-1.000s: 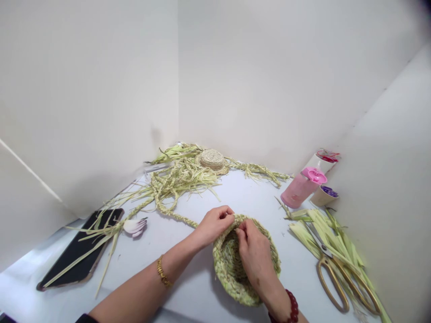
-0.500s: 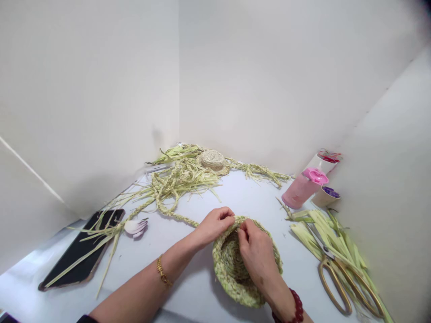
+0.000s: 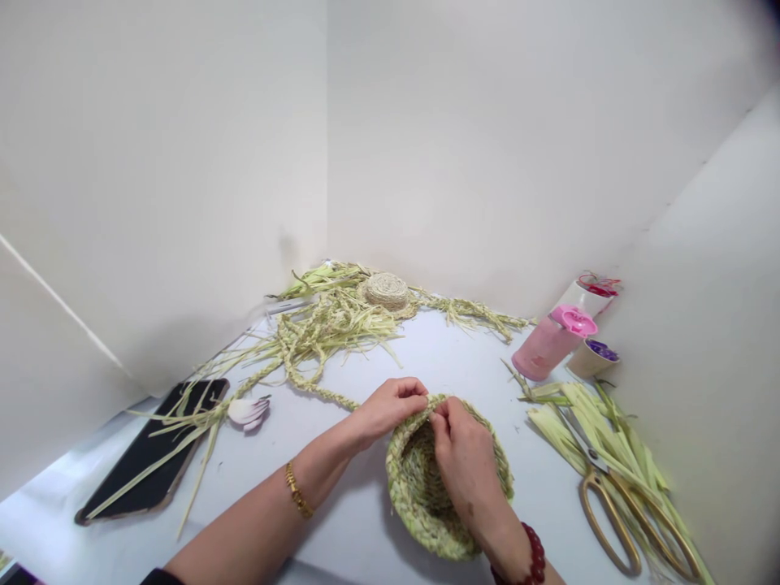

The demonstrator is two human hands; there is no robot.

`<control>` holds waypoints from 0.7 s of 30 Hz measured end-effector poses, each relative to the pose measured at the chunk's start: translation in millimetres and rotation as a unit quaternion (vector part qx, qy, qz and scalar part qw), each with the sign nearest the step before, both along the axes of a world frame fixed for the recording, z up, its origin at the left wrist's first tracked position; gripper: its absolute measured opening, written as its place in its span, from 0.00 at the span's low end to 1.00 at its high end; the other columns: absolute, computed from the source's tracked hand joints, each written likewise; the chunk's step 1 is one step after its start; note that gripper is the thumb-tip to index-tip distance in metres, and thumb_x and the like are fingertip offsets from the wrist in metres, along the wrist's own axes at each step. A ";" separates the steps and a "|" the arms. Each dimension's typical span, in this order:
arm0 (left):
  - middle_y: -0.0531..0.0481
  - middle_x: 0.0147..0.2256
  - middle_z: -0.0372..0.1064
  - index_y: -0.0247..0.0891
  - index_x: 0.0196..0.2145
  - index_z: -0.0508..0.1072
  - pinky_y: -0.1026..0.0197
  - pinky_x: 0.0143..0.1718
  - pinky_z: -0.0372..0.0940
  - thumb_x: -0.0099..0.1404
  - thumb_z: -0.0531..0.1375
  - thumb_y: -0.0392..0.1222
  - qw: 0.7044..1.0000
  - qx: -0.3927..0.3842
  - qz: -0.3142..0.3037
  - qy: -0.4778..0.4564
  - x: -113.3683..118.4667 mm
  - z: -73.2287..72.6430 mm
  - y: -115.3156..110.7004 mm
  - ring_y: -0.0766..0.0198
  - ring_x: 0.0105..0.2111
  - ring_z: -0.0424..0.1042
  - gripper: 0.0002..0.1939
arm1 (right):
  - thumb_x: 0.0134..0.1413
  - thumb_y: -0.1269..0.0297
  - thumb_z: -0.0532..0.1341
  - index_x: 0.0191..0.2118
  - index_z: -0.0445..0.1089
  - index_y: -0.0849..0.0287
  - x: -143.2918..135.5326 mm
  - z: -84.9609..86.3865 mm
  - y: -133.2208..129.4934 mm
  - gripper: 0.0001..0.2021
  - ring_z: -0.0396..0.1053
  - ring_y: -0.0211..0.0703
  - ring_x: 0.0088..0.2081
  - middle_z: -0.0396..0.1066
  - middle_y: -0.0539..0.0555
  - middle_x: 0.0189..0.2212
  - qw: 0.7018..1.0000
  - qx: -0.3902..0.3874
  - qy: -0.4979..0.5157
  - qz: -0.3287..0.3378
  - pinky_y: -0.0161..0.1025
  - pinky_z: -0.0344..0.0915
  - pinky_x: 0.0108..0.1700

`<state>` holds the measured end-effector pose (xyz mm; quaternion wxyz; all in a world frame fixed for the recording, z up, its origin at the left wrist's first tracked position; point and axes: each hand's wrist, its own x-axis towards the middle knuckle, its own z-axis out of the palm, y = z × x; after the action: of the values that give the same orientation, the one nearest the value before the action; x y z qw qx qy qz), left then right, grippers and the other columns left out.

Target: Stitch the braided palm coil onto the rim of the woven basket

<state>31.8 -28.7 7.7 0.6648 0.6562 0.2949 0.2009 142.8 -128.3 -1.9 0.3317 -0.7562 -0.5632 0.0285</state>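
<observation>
A round bowl-shaped piece of coiled green braid (image 3: 420,532) rests on the table with its hollow facing me. My left hand (image 3: 393,406) is closed on its far rim at the upper left, thumb and fingers pinching the braid there. From under that hand a long plaited straw braid (image 3: 310,388) runs back to the left. Just inside the rim, my right hand (image 3: 464,447) is closed in a pinch close to the left fingertips. Whatever is between the right fingers is too small or hidden to make out.
Gold-handled scissors (image 3: 600,479) lie on green husks (image 3: 609,422) at the right. Behind them stand a pink bottle (image 3: 539,349) and a cup (image 3: 588,361). A small straw hat (image 3: 387,291) sits among loose straw at the back. A black phone (image 3: 146,463) and a whitish clip-like object (image 3: 249,413) are left.
Both hands keep almost the same places at the rim. The whole view has shifted very slightly; nothing has visibly been taken up or let go.
</observation>
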 end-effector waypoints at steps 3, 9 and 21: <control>0.56 0.24 0.59 0.33 0.28 0.68 0.67 0.28 0.51 0.53 0.56 0.41 1.000 -0.001 -0.008 -0.005 -0.3 -0.8 0.3 0.70 0.25 0.55 0.07 | 0.56 0.69 0.51 0.27 0.59 0.56 0.1 0.1 1.1 0.07 0.62 0.40 0.26 0.66 0.49 0.23 1.000 0.007 0.002 0.000 0.34 0.53 0.31; 0.57 0.24 0.58 0.34 0.27 0.66 0.67 0.28 0.51 0.52 0.56 0.40 1.000 0.007 0.018 -0.003 0.2 0.6 -1.8 0.70 0.26 0.54 0.06 | 0.56 0.66 0.52 0.30 0.62 0.56 7.6 -3.8 -4.6 0.05 0.63 0.40 0.28 0.68 0.49 0.26 0.999 0.001 0.003 0.032 0.35 0.54 0.32; 0.57 0.23 0.56 0.35 0.26 0.64 0.67 0.28 0.51 0.52 0.55 0.38 1.000 0.007 0.006 -0.011 0.9 -0.6 -3.5 0.70 0.25 0.54 0.04 | 0.57 0.71 0.50 0.25 0.57 0.57 4.1 -11.4 -1.7 0.10 0.60 0.41 0.29 0.63 0.51 0.24 0.995 0.017 -0.098 0.019 0.37 0.52 0.32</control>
<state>32.7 -32.2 7.1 0.6626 0.6567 0.2898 0.2140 146.9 -130.0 -13.3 0.2878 -0.7388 -0.6075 -0.0490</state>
